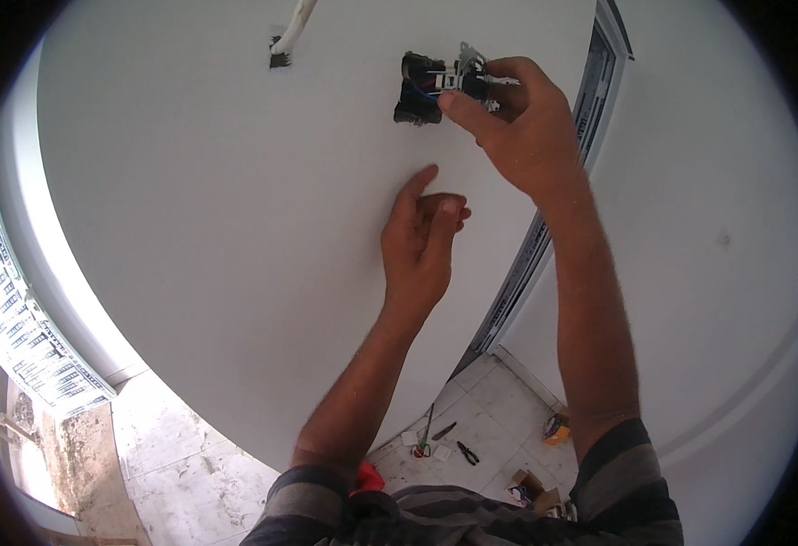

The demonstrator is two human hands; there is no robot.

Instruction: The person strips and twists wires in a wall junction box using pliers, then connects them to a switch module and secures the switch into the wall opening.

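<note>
Upper centre, a black double wall box [418, 105] is set in the white wall. My right hand [531, 123] is closed round an electrical wall-fitting mechanism [472, 75] with a metal mounting frame. It is held just out from the right side of the box, tilted edge-on to me. Thin wires [424, 89], a blue one among them, run between box and mechanism. Below the box, my left hand [420, 227] is off the wall fitting. Its index finger points up while the thumb presses against the other curled fingers; anything small between them is hidden.
A white cable [294, 27] sticks out of a second wall opening at upper left. Beside the wall on the right runs a door or window frame [545, 227]. On the tiled floor lie pliers [468, 453], a screwdriver [424, 446], a knife-like tool [445, 430] and small boxes [556, 428].
</note>
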